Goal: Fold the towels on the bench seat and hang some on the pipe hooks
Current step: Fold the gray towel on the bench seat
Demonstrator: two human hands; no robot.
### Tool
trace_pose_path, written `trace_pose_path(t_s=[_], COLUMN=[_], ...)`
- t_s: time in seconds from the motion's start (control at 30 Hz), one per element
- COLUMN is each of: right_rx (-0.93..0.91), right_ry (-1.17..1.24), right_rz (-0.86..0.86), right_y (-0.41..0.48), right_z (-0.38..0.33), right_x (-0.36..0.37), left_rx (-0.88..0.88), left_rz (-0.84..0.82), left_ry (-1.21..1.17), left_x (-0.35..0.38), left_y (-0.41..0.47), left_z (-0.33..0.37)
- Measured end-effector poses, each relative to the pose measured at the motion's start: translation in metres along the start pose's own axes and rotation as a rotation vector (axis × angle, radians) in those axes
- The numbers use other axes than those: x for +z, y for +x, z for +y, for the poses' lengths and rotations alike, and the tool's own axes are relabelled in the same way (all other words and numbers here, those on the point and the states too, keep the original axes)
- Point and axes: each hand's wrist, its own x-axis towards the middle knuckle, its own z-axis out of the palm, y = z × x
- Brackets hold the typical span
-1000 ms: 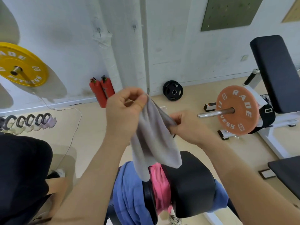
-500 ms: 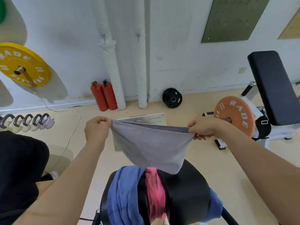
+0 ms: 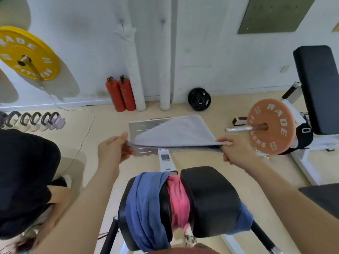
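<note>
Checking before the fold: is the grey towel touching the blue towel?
Apart. The head view shows open floor between the grey towel and the blue towel.

I count three towels: one grey cloth towel (image 3: pixel 176 132), one blue towel (image 3: pixel 146 202) and one pink towel (image 3: pixel 178 198). I see three round weight plates: a yellow rubber plate (image 3: pixel 27 54), an orange plate (image 3: pixel 271 125) and a small black plate (image 3: pixel 199 101). There are two red metal fire extinguishers (image 3: pixel 114 96) and two white wrapped wall pipes (image 3: pixel 134 74) — each carrying one small metal hook (image 3: pixel 121 21).
</note>
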Motion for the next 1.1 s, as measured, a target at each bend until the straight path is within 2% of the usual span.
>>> trace_pose_path(t_s=[0.13,0.2,0.3,0.4,0.53,0.77,1.0,1.03,1.1], right_rx=[0.165,0.234,0.238,0.288,0.372,0.560,0.676,0.645,0.513], right_ry=[-0.076,-0.137,-0.303,-0.270,-0.223,0.076,0.192,0.129,-0.183], right_rz=[-0.134,-0.169,-0.180,-0.104,-0.104,-0.061,0.053,0.067,0.051], right_y=[-0.037,-0.053,-0.068,-0.077,-0.079,-0.080,-0.084,-0.086,-0.090], right_z=[0.083,0.120,0.146,0.152,0.155,0.157,0.155,0.154,0.150], right_x=[0.061,0.086,0.107,0.117,0.126,0.123,0.133,0.135,0.137], left_rx=[-0.301,-0.385,-0.350,-0.294,-0.288,-0.379,-0.303,-0.303,-0.271], left_rz=[-0.007,-0.023,-0.057,-0.074,-0.054,-0.124,-0.083,-0.073,-0.051], left_ry=[0.296,0.381,0.511,0.615,0.600,0.313,0.457,0.449,0.445], left_x=[-0.040,-0.054,-0.061,-0.062,-0.061,-0.063,-0.065,-0.064,-0.060], left_y=[-0.025,-0.039,-0.044,-0.042,-0.043,-0.051,-0.051,-0.051,-0.054], left_z=[-0.116,-0.153,-0.175,-0.176,-0.174,-0.171,-0.178,-0.178,-0.173])
